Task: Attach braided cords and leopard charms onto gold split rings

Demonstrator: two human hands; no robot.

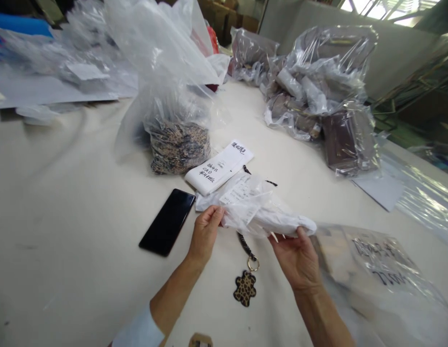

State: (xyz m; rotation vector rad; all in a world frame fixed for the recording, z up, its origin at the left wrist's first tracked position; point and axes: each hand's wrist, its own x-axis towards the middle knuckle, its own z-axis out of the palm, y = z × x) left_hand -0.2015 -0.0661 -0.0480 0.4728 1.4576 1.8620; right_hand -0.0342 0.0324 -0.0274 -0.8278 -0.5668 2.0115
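My left hand [205, 232] and my right hand [298, 258] both pinch a small crumpled clear plastic bag [258, 212] with a white label, held just above the white table [64, 193]. Under the bag lies a leopard-print bear keychain [245, 287] with a gold ring and a dark strap. A stack of white paper labels with handwriting [220, 167] lies just beyond the bag.
A black phone [168, 221] lies left of my left hand. A large clear bag holding leopard-print items [178, 140] stands behind it. Plastic-wrapped brown goods [325, 96] are piled at the back right. Flat clear bags with writing [379, 260] lie at the right.
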